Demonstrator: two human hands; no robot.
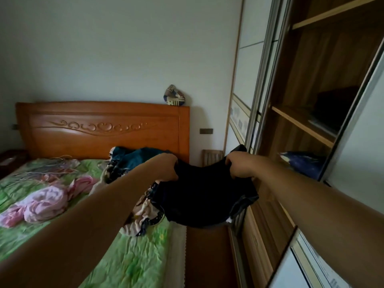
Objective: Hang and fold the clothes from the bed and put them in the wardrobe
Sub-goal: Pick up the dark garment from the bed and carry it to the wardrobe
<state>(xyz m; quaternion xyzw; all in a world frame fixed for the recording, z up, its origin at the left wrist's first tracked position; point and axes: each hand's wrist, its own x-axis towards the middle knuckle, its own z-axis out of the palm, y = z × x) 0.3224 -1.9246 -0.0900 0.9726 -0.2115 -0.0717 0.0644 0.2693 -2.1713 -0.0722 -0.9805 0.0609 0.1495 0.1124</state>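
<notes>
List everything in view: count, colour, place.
green-quilted bed: one, green, left
carved wooden headboard: one, orange-brown, back wall
open wooden wardrobe: one, brown, right
dark navy cloth garment: one, navy, held up, centre
crumpled pink clothes: one heap, pink, bed, left
beige-and-navy patterned garment: one, beige-navy, bed's right edge
teal garment: one, teal, by headboard
thin hangers: several, pale, bed, far left
blue bundle: one, blue, low wardrobe shelf
left grip: one, holding garment
right grip: one, holding garment
</notes>
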